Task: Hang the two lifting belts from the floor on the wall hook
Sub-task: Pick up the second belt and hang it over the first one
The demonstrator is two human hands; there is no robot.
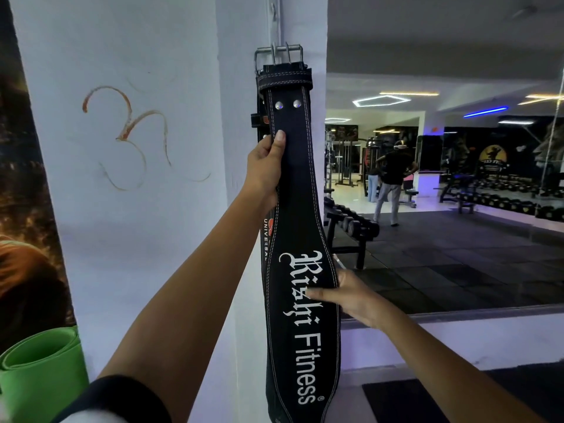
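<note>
A black lifting belt [300,190] with white lettering hangs upright in front of the white wall corner, its steel buckle [278,56] at the top. My left hand [266,169] grips its narrow upper part, thumb on the front. My right hand [351,296] holds the wide lower part at its right edge. A second black belt [265,236] with red and white print shows only as a strip behind the first, at its left edge. A metal wall hook [274,12] sits on the wall above the buckle, apart from it.
A rolled green mat [39,361] stands at the lower left beside a dark poster. At right a large mirror [457,166] reflects a dumbbell rack, benches and people. Dark floor mats lie below the mirror ledge.
</note>
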